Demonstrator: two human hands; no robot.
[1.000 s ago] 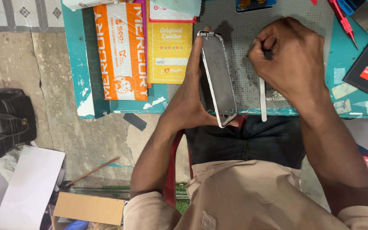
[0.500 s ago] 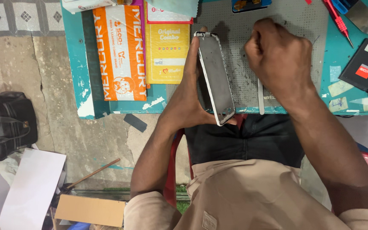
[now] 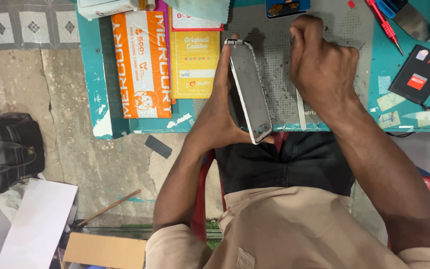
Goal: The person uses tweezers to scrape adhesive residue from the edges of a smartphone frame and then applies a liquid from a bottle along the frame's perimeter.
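Observation:
My left hand (image 3: 215, 119) grips a phone housing (image 3: 249, 89), a grey slab with a white rim, held on edge and tilted over the near edge of the grey perforated mat (image 3: 269, 50). My right hand (image 3: 322, 65) is closed in a fist on the mat just right of the housing. A thin white strip (image 3: 301, 112) sticks out from under that fist toward me. The fingers hide how the strip is held.
The teal table (image 3: 93, 74) carries an orange packet (image 3: 140, 65), a yellow packet (image 3: 194, 65), a red screwdriver (image 3: 384, 25), a metal scraper (image 3: 411, 22) and a black battery (image 3: 416, 74). On the floor to the left lie a black bag (image 3: 6, 149), white paper (image 3: 36, 224) and cardboard (image 3: 105, 251).
My right fist has slid slightly up and left across the mat, and the white strip moved with it. My left hand keeps the housing nearly still.

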